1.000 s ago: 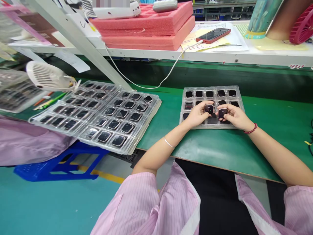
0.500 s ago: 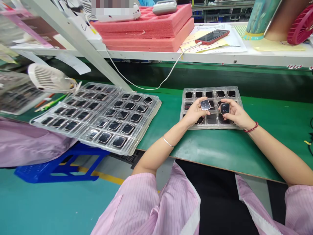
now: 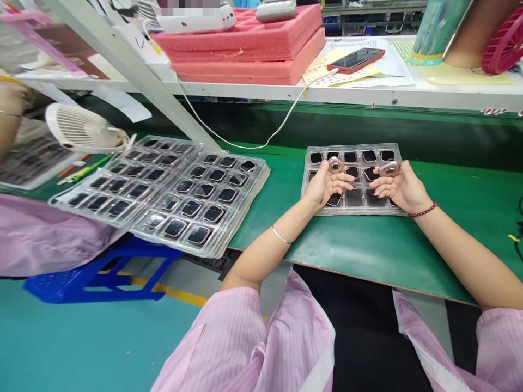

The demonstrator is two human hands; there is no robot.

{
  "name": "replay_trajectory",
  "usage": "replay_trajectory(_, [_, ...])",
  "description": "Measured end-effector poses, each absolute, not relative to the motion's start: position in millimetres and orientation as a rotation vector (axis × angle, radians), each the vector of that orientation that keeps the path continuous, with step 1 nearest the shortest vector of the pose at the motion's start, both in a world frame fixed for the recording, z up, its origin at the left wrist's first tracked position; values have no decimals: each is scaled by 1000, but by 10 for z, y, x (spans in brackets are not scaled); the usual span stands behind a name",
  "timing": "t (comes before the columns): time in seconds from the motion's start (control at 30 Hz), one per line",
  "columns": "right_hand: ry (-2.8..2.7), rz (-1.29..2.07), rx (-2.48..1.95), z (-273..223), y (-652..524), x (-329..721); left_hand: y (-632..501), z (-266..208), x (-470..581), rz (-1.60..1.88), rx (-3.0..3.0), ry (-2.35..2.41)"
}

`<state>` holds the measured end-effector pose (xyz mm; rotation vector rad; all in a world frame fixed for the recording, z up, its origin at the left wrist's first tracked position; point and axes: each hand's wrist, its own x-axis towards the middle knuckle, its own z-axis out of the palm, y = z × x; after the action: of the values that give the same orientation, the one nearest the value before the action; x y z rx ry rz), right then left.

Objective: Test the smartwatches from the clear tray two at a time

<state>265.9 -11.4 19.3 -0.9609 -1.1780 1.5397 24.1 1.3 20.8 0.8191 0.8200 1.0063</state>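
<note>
My left hand [image 3: 322, 187] pinches a smartwatch case [image 3: 335, 165] by its edge, the pinkish back with a round dark sensor facing up. A second smartwatch case [image 3: 389, 169] is gripped in my right hand [image 3: 404, 189], its back likewise turned up and tilted. Both hands are over a clear plastic tray [image 3: 351, 210], whose pockets hold several dark-screened watch cases [image 3: 369, 156]. Two front pockets in the middle show no watch. The other fingers of each hand are loosely spread below the watches.
Two more clear trays [image 3: 223, 247] full of watches lie left on the green bench [image 3: 281, 218]. A white fan [image 3: 81, 129] stands behind them. On the shelf are red foam blocks [image 3: 245, 71] and a phone [image 3: 356, 60] with a white cable. Another person's arm [image 3: 10, 111] appears far left.
Both watches have been flipped from screen up to back up, by a turn of each hand. Another person's arm has come into view at the far left.
</note>
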Motion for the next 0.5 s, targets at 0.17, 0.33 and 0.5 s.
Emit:
replay_trajectory(0.17, [-1143,1544,-961,182,-101,2651,14,201,239,1002,832,823])
replay_trajectory(0.33, [-1196,1544,-929,163,-110,2661,22,151,234,1012,894,816])
replay_trajectory(0.5, [-1250,1536,-946,147,-120,2675,43,16,213,1035,1047,756])
